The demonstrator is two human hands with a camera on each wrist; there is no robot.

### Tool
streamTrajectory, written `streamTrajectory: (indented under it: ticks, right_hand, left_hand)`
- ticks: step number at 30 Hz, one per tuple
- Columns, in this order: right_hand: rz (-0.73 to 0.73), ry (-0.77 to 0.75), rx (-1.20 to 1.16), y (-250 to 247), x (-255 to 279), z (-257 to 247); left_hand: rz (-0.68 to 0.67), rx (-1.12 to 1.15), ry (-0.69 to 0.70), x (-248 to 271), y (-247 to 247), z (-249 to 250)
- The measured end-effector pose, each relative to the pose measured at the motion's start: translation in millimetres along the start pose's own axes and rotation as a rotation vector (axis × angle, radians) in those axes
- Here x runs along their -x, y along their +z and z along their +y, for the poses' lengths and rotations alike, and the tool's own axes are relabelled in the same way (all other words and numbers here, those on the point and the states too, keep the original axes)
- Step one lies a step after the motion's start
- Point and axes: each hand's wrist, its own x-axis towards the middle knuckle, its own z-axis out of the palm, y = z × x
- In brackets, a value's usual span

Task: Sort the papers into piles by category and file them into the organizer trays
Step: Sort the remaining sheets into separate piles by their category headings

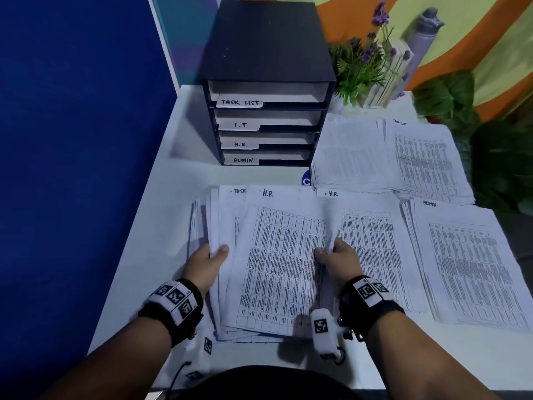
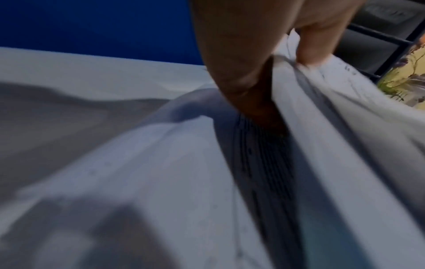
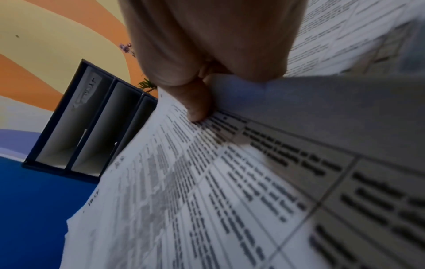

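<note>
**Two hands grip sheets from a paper stack**

On a white table, the left hand pinches the left edge of a fanned paper stack. The right hand pinches the right edge of the top sheet, headed "H.R.", above the stack. Sorted piles lie to the right. A black organizer with labelled trays stands behind.

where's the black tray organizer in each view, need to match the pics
Head: organizer at top centre, on the table.
Left wrist: top right corner, behind the left hand.
Right wrist: left of centre, tilted.
Shared landmark: the purple-flowered plant beside it.
</note>
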Motion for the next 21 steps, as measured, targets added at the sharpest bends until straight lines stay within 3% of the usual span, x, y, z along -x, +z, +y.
streamTrajectory:
  ticks: [3, 6, 12, 16, 18, 21]
  right_hand:
    - [0.124, -0.099, 0.252, -9.3, -4.5, -6.8]
    - [0.241, -0.145, 0.413, -37.5, -6.2, -20.8]
    - [0.485, -0.228, 0.657, -90.0, -27.2, -22.8]
    - [0.573, -0.328, 0.826, -81.1, -23.8, -35.9]
    - [0.411, -0.426, 0.722, -60.2, -17.8, -44.5]
    - [-0.071, -0.223, 0.311, -20.5, -0.2, -44.9]
  left_hand:
    - [-0.027, -0.105, 0.024, -3.7, 4.2, -5.0]
    - [0.059, -0.183, 0.025, -6.4, 3.0, -8.5]
    - [0.178, -0.132, 0.026, -5.4, -7.3, -4.9]
    - [0.219, -0.082, 0.038, -3.0, -10.7, 1.0]
    - [0.217, -0.066, 0.060, -0.4, -10.7, 5.9]
    - [0.211, -0.035, 0.072, 2.5, -9.0, 13.6]
